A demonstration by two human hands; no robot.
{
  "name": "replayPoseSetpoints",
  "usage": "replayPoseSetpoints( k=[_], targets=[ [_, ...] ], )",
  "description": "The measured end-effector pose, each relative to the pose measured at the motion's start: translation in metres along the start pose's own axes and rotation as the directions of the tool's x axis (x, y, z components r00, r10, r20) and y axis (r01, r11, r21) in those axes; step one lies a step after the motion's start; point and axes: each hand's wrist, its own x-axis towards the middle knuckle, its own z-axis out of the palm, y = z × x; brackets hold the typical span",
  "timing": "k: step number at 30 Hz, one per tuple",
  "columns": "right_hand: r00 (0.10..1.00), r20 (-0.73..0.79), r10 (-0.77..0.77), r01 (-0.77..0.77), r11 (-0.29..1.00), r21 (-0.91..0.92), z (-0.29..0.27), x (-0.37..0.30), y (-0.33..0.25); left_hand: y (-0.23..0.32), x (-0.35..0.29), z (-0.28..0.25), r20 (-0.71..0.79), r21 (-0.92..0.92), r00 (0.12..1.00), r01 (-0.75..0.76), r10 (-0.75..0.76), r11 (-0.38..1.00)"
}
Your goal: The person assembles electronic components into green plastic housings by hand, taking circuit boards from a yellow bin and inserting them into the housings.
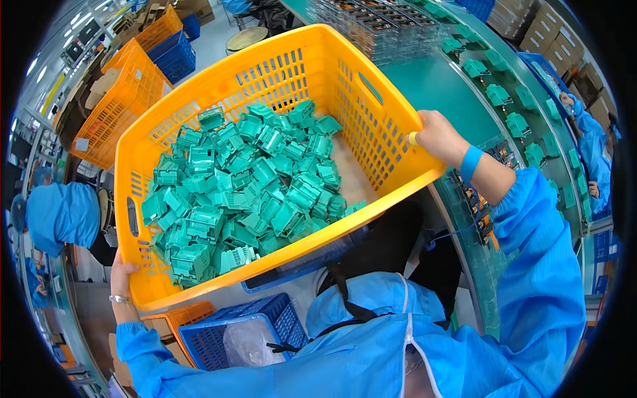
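A large yellow plastic crate (292,261) with slotted walls hangs tilted in front of me, held at both ends. Heaped inside, mostly toward its left, are many green plastic housings (249,179); part of the crate's floor shows bare at the right. My left hand (122,273) grips the crate's near left corner, its fingers partly hidden by the wall. My right hand (439,137) is closed around the right-hand rim, with a yellow band on one finger and a blue strap at the wrist.
On the right, a green workbench (424,89) carries stacked clear trays (371,30) of parts. Beyond it runs a line (497,95) of green housings, with a co-worker (590,142) behind. A blue crate (229,331) stands below, orange crates (126,99) at far left, near another seated person (63,215).
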Motion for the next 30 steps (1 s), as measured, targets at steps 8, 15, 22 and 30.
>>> replayPoseSetpoints(
  k=[8, 15, 22, 30],
  targets=[
    [0.999, 0.030, 0.013, -0.011, 0.998, -0.058, -0.016, 0.068, 0.002, 0.017, -0.027, 0.034, -0.054, -0.041, 0.996, 0.065, -0.067, 0.997],
    [0.997, 0.046, 0.064, -0.057, 0.989, -0.138, -0.031, 0.126, 0.015, 0.060, -0.042, 0.088, -0.174, -0.062, 0.971, 0.154, -0.162, 0.986],
    [0.998, 0.022, 0.051, -0.050, 0.997, -0.066, -0.043, 0.136, 0.031, 0.075, -0.040, 0.105, -0.175, -0.082, 0.968, 0.165, -0.178, 0.983],
    [0.795, 0.510, 0.329, -0.605, 0.495, 0.623, -0.045, -0.027, -0.030, 0.084, -0.004, 0.050, -0.269, -0.004, 0.932, 0.250, -0.241, 0.968]
  ],
)
